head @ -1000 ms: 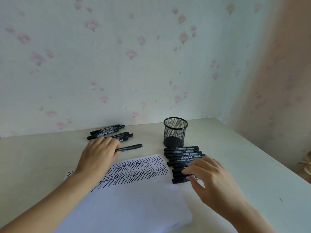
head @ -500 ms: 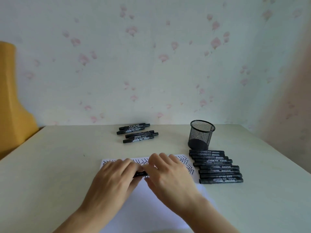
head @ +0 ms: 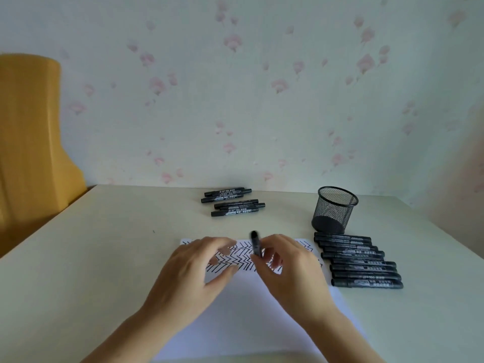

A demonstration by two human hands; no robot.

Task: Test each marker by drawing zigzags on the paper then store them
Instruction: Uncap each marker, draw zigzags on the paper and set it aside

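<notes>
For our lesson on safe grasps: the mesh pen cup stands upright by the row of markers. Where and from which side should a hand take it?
Grip the mesh pen cup around its round wall, just below the open rim, coming from the right or from above. It stands upright and looks empty. The marker row lies close against its near side, so a frontal approach would probably knock markers.

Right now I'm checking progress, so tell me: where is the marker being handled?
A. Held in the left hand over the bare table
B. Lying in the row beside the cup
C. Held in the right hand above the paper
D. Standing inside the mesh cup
C: the right hand grips the marker above the zigzag-covered paper, while the left hand is open beside it, holding nothing.
</notes>
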